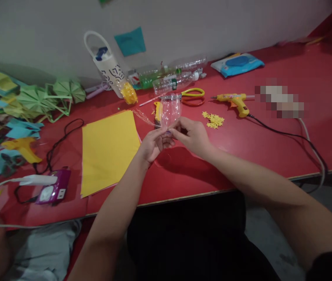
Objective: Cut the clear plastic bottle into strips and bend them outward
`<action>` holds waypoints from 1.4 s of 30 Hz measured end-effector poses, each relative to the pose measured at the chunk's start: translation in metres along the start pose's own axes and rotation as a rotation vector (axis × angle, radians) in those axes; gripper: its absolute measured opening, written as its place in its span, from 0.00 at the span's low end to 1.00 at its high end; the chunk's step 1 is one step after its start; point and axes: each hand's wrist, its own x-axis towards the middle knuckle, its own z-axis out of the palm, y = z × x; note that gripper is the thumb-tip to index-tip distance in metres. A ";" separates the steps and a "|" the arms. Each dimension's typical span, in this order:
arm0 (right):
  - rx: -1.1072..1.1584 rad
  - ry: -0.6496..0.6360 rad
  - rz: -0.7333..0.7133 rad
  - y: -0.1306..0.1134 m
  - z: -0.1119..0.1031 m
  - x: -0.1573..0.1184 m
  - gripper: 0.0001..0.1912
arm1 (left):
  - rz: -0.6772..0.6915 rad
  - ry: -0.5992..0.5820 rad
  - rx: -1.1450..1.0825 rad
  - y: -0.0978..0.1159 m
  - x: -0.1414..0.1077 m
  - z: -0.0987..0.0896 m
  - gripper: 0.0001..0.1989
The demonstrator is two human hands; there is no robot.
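A clear plastic bottle piece [170, 109] points away from me above the red table, its neck end toward me. My left hand [156, 144] supports it, with thumb and fingers closed round the neck, where a bit of purple shows. At that same neck my right hand [193, 134] pinches with thumb and forefinger; whether it also grips a thin strand is too small to tell. Fine pale strands [144, 117] trail off to the left. Behind the bottle lie yellow-and-red-handled scissors [193, 95], and small yellow stars [213, 120] are heaped to its right.
Yellow paper sheets [107, 152] lie at left, near a purple power socket [56, 187] and a yellow glue gun [22, 148]. Another glue gun [233, 100] with a cord lies at right. Bottles [174, 80], a white tumbler [109, 68] and a wipes pack [238, 64] line the wall.
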 end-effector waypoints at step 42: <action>-0.006 0.049 0.009 0.006 -0.001 0.003 0.18 | 0.084 -0.068 0.072 -0.003 0.001 -0.004 0.11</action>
